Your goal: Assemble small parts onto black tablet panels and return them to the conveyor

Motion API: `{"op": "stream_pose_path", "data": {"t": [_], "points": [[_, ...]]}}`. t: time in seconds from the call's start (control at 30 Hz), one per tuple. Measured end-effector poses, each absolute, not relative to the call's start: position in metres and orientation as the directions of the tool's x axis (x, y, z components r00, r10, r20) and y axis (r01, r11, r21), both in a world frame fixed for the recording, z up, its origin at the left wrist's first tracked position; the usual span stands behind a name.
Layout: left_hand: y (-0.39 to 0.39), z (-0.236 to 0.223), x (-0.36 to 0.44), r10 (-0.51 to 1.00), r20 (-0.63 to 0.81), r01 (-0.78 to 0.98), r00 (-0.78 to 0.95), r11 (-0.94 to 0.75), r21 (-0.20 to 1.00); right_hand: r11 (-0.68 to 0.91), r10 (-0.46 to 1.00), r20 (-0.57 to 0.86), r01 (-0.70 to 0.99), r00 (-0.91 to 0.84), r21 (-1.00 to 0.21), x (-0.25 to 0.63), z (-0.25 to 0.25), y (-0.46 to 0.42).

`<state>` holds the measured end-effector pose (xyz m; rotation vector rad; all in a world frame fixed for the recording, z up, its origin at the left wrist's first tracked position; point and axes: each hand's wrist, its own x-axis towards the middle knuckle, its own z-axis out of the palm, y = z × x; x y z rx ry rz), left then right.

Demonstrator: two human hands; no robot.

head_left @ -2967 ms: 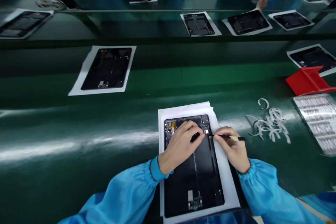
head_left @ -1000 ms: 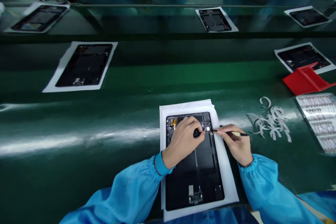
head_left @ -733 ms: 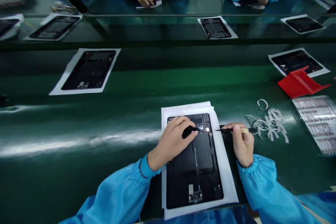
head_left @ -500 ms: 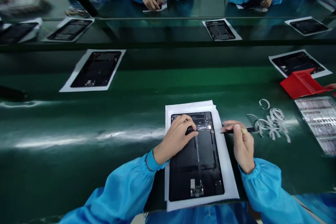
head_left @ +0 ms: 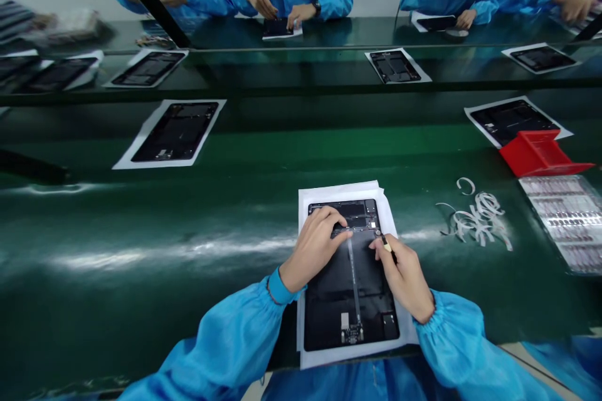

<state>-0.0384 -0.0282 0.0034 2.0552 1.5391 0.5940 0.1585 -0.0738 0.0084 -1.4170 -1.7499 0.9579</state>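
Note:
An opened tablet (head_left: 329,301), its inner parts showing, lies on white sheets (head_left: 308,360) before me. My left hand (head_left: 320,239) rests over its upper left part, fingers curved, with a gap between thumb and forefinger. Whether anything small sits in that gap I cannot make out. My right hand (head_left: 401,269) is closed around a slim black tool (head_left: 389,247) with a pale yellow band, at the tablet's upper right edge. The tool's tip is near a small round part there; contact is unclear. A flat cable (head_left: 352,276) runs down the tablet's middle.
Curled white strips (head_left: 482,219) lie to the right. Beyond them are a red bin (head_left: 540,155) and a clear tray (head_left: 564,219) of small parts. More opened tablets (head_left: 176,131) lie on white sheets farther back. Co-workers in blue work across the bench.
My right hand has moved left with the black tool, from beside the sheets onto the tablet's upper right edge. The dark piece earlier seen at my left fingertips no longer shows clearly.

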Motion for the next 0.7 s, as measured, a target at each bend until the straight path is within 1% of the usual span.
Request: {"op": "stream_pose_path", "data": {"t": [0.27, 0.43, 0.53, 0.6, 0.67, 0.7], "points": [[-0.031, 0.005, -0.039, 0.965, 0.031, 0.749, 0.261, -0.222, 0.625, 0.155, 0.978, 0.059, 0.512, -0.199, -0.845, 0.154, 0.008, -0.076], [-0.027, 0.007, -0.038, 0.964, -0.021, 0.745, 0.263, -0.19, 0.64, 0.125, 0.98, 0.023, 0.522, -0.196, -0.844, 0.155, 0.007, -0.074], [-0.024, 0.008, -0.036, 0.968, -0.031, 0.719, 0.249, -0.164, 0.676, 0.122, 0.981, 0.02, 0.536, -0.192, -0.835, 0.155, 0.005, -0.073], [-0.026, 0.013, -0.036, 0.969, -0.016, 0.67, 0.248, -0.159, 0.725, 0.125, 0.984, 0.032, 0.544, -0.178, -0.83, 0.155, 0.004, -0.074], [-0.037, 0.024, -0.038, 0.963, 0.028, 0.591, 0.267, -0.187, 0.785, 0.146, 0.98, 0.049, 0.534, -0.192, -0.833, 0.154, 0.004, -0.076], [-0.046, 0.032, -0.041, 0.956, 0.06, 0.543, 0.286, -0.214, 0.812, 0.18, 0.971, 0.066, 0.519, -0.23, -0.836, 0.154, 0.005, -0.079]]}}
